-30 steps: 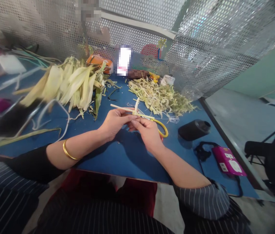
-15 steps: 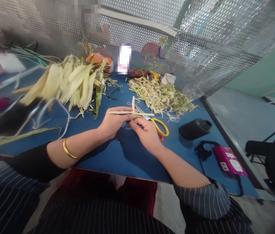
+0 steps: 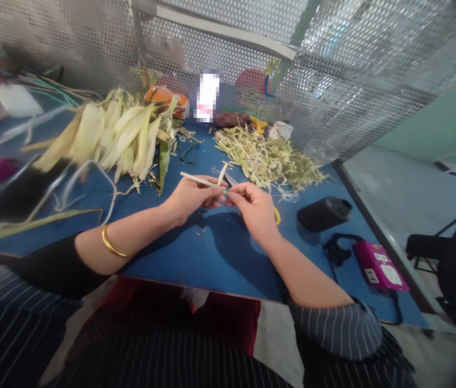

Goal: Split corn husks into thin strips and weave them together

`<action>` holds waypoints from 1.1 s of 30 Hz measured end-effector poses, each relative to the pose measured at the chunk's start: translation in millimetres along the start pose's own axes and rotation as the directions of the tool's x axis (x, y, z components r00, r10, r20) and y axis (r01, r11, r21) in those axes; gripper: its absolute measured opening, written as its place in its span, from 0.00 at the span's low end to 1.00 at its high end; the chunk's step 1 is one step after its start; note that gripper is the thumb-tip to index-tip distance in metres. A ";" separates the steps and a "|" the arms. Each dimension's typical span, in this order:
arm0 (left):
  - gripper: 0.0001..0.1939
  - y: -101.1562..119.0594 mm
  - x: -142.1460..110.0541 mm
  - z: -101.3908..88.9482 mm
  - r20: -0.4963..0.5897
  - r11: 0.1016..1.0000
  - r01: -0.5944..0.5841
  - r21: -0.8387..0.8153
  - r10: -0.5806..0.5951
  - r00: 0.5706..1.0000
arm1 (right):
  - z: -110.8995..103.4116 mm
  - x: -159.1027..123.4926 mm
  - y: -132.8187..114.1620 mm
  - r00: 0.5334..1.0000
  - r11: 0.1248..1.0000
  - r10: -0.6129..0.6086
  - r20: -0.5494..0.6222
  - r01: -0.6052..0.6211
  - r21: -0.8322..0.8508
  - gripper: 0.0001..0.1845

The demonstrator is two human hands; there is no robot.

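My left hand [image 3: 191, 199] is closed on crossed, folded corn husk strips [image 3: 197, 179] above the middle of the table. One pale strip sticks out to the left over my fingers, and another stands up and leans right. Thumb and fingers of my right hand [image 3: 254, 207] pinch the same piece at its right side, so the fold is partly hidden between my fingertips. Behind my right hand lies a pair of scissors [image 3: 277, 216]; a bit of yellow handle and part of the blades show, the rest is covered.
Whole dried corn husks [image 3: 125, 137] lie at the back left, a heap of husk scraps [image 3: 268, 156] at the back right. A black cylindrical container [image 3: 324, 214] and a magenta packet [image 3: 380, 265] are on the right. Perforated metal panels [image 3: 228, 51] border the blue table [image 3: 211, 264].
My right hand has risen slightly and turned, now covering most of the scissors. The left strip has tilted upward, the upright one leans right, and the right-pointing end is hidden by my fingers.
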State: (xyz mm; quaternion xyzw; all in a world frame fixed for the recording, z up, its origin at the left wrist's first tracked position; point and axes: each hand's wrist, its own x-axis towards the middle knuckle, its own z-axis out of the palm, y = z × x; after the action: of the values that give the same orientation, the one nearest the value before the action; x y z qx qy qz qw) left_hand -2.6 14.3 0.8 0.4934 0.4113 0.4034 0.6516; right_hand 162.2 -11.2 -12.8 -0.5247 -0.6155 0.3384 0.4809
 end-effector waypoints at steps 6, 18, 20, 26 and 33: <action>0.12 -3.0 4.9 -1.0 -0.020 0.996 -0.076 0.041 0.077 0.997 | -0.5 -6.3 -9.7 0.998 0.989 -0.048 0.038 0.053 -0.141 0.06; 0.16 -1.5 10.0 -9.0 0.017 0.999 0.038 -0.017 -0.038 0.999 | -6.9 -2.2 -9.5 0.997 0.993 -0.004 0.075 0.013 -0.115 0.06; 0.18 1.0 11.1 -11.5 0.058 0.993 0.104 -0.063 -0.100 0.993 | -10.0 0.3 -8.6 0.999 0.992 0.000 0.033 0.004 -0.128 0.05; 0.20 0.7 10.3 -12.0 0.028 0.997 0.064 -0.036 -0.063 0.998 | -15.4 4.3 -4.1 0.987 0.932 -0.160 0.005 0.152 -0.329 0.04; 0.13 -3.5 9.2 -7.1 -0.064 0.993 -0.089 0.076 0.094 0.993 | -7.9 -5.4 -10.8 0.969 0.896 -0.225 0.106 0.248 -0.369 0.07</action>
State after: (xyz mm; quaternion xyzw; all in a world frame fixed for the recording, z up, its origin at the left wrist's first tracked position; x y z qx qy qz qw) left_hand -5.7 24.4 -5.1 0.5213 0.4245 0.4342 0.5997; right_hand 166.2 -19.5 -1.6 -0.5184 -0.7428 0.1679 0.3890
